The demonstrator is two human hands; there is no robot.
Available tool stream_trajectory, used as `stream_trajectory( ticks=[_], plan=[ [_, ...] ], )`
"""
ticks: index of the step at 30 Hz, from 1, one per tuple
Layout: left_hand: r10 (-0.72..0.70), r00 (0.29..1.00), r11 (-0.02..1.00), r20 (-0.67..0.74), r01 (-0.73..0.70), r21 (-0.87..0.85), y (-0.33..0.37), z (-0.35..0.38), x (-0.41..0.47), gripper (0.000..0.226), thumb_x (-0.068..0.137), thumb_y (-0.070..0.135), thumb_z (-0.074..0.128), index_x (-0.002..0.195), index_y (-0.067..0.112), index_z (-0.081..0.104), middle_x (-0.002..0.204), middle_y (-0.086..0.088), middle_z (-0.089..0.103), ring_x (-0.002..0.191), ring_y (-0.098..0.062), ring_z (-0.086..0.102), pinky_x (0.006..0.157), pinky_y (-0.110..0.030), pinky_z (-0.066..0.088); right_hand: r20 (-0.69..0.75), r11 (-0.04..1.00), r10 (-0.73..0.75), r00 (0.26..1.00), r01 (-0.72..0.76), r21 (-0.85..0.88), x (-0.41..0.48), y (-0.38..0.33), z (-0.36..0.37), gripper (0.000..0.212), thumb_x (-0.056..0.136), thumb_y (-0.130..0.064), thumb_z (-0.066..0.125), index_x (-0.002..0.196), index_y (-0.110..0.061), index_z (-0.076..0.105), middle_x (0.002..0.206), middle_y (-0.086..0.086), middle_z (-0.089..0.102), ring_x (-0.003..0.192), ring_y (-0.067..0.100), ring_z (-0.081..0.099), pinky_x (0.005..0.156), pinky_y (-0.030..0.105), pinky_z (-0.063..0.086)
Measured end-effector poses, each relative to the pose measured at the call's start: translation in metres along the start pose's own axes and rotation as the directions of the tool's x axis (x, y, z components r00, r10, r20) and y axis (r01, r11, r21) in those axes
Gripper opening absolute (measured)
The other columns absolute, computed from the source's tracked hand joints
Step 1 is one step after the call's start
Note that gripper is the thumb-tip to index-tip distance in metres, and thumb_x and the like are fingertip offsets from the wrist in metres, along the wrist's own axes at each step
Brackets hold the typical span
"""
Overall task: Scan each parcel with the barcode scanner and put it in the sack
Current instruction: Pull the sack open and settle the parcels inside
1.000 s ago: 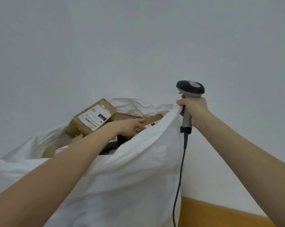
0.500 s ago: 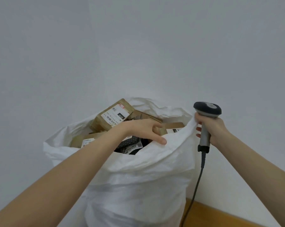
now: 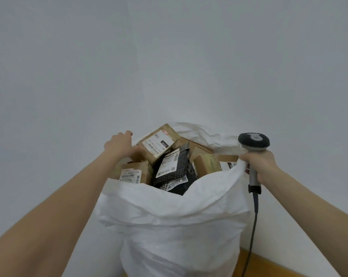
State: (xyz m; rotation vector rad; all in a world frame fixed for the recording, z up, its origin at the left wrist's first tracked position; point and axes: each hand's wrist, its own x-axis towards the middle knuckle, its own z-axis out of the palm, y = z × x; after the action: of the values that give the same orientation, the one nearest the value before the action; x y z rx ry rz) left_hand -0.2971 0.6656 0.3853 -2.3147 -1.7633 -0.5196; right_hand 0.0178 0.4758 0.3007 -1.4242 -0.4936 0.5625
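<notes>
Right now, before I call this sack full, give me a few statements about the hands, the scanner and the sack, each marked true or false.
1. The right hand holds the scanner. True.
2. The sack is empty. False: parcels fill it up to the rim.
3. The scanner's cable hangs down beside the sack. True.
4. The left hand lifts a parcel high above the sack. False: it is at the sack's left rim, next to a labelled brown box, and lifts nothing.
5. A black dotted bag lies among the brown boxes. True.
</notes>
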Motion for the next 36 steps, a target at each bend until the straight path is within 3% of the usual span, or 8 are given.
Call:
stream_trajectory(
  ticks=[5, 11, 15, 18, 21, 24, 30, 36],
  plan=[
    [-0.068, 0.998, 0.998, -0.012, 0.068, 0.008, -0.029, 0.018, 0.035, 0.069, 0.092, 0.065, 0.039, 0.146, 0.023, 0.032, 0.141, -0.012, 0.049, 0.126, -0.035, 0.047, 0.099, -0.048, 0.040, -0.012, 0.994, -0.035, 0.999, 0.033, -0.102, 0.013, -0.018, 0.043, 0.014, 0.079, 0.002, 0.067, 0.081, -0.005, 0.055, 0.079, 0.013, 0.059, 0.076, 0.029, 0.057, 0.081, 0.042, 0.052],
    [0.018, 0.950, 0.989, 0.311, 0.027, -0.143, -0.068, 0.040, 0.095, 0.074, 0.097, 0.055, 0.040, 0.153, 0.010, 0.020, 0.159, -0.010, 0.021, 0.145, -0.028, 0.024, 0.118, -0.044, 0.021, -0.003, 0.988, -0.100, 0.995, 0.099, -0.116, 0.033, -0.031, 0.102, 0.026, 0.081, 0.000, 0.066, 0.105, -0.003, 0.058, 0.097, 0.014, 0.061, 0.087, 0.027, 0.056, 0.077, 0.035, 0.046],
    [0.042, 0.906, 0.969, 0.421, 0.065, -0.237, -0.092, 0.054, 0.124, 0.075, 0.090, 0.054, 0.056, 0.143, 0.004, 0.040, 0.150, -0.012, 0.040, 0.135, -0.028, 0.040, 0.109, -0.037, 0.034, -0.040, 0.985, -0.125, 0.991, 0.119, -0.127, 0.043, -0.040, 0.132, 0.020, 0.081, -0.001, 0.067, 0.098, -0.006, 0.058, 0.087, 0.010, 0.060, 0.080, 0.023, 0.055, 0.070, 0.033, 0.042],
    [0.055, 0.943, 0.933, 0.328, 0.068, -0.352, -0.103, 0.063, 0.146, 0.051, 0.088, 0.041, 0.067, 0.111, -0.003, 0.062, 0.110, -0.015, 0.064, 0.099, -0.028, 0.061, 0.081, -0.032, 0.046, -0.092, 0.985, -0.129, 0.987, 0.117, -0.129, 0.046, -0.043, 0.144, 0.015, 0.080, 0.001, 0.066, 0.090, -0.007, 0.059, 0.083, 0.010, 0.060, 0.078, 0.024, 0.058, 0.072, 0.034, 0.047],
    [-0.012, 0.993, 0.723, 0.117, 0.089, -0.685, -0.104, 0.057, 0.171, 0.020, 0.087, 0.019, 0.071, 0.082, 0.003, 0.059, 0.073, -0.012, 0.052, 0.071, -0.021, 0.049, 0.055, -0.029, 0.033, -0.140, 0.986, -0.151, 0.979, 0.139, -0.095, 0.049, -0.047, 0.151, 0.019, 0.080, 0.004, 0.064, 0.094, -0.008, 0.063, 0.079, 0.007, 0.061, 0.073, 0.022, 0.059, 0.072, 0.033, 0.049],
    [-0.115, 0.991, 0.601, -0.062, 0.020, -0.799, -0.099, 0.028, 0.200, 0.031, 0.085, 0.016, 0.070, 0.061, 0.007, 0.052, 0.055, -0.010, 0.042, 0.058, -0.022, 0.044, 0.049, -0.032, 0.032, -0.209, 0.976, -0.212, 0.955, 0.217, 0.001, 0.052, -0.078, 0.149, 0.019, 0.081, 0.006, 0.065, 0.088, -0.011, 0.063, 0.079, -0.003, 0.061, 0.075, 0.018, 0.061, 0.077, 0.030, 0.048],
    [-0.131, 0.984, 0.540, -0.122, -0.033, -0.841, -0.102, 0.036, 0.218, 0.016, 0.086, 0.022, 0.068, 0.082, 0.007, 0.069, 0.058, -0.010, 0.055, 0.064, -0.022, 0.052, 0.066, -0.027, 0.038, -0.253, 0.968, -0.227, 0.941, 0.247, 0.052, 0.048, -0.093, 0.154, 0.022, 0.080, 0.006, 0.067, 0.094, -0.010, 0.064, 0.087, 0.000, 0.064, 0.078, 0.018, 0.061, 0.077, 0.031, 0.049],
    [-0.197, 0.957, 0.484, -0.212, -0.093, -0.870, -0.094, 0.038, 0.217, 0.019, 0.088, 0.020, 0.066, 0.094, 0.004, 0.072, 0.098, -0.013, 0.070, 0.098, -0.026, 0.064, 0.074, -0.024, 0.039, -0.290, 0.967, -0.253, 0.923, 0.250, -0.047, 0.048, -0.090, 0.156, 0.033, 0.079, 0.003, 0.068, 0.111, -0.004, 0.065, 0.102, 0.009, 0.065, 0.093, 0.028, 0.063, 0.090, 0.039, 0.053]
  ],
)
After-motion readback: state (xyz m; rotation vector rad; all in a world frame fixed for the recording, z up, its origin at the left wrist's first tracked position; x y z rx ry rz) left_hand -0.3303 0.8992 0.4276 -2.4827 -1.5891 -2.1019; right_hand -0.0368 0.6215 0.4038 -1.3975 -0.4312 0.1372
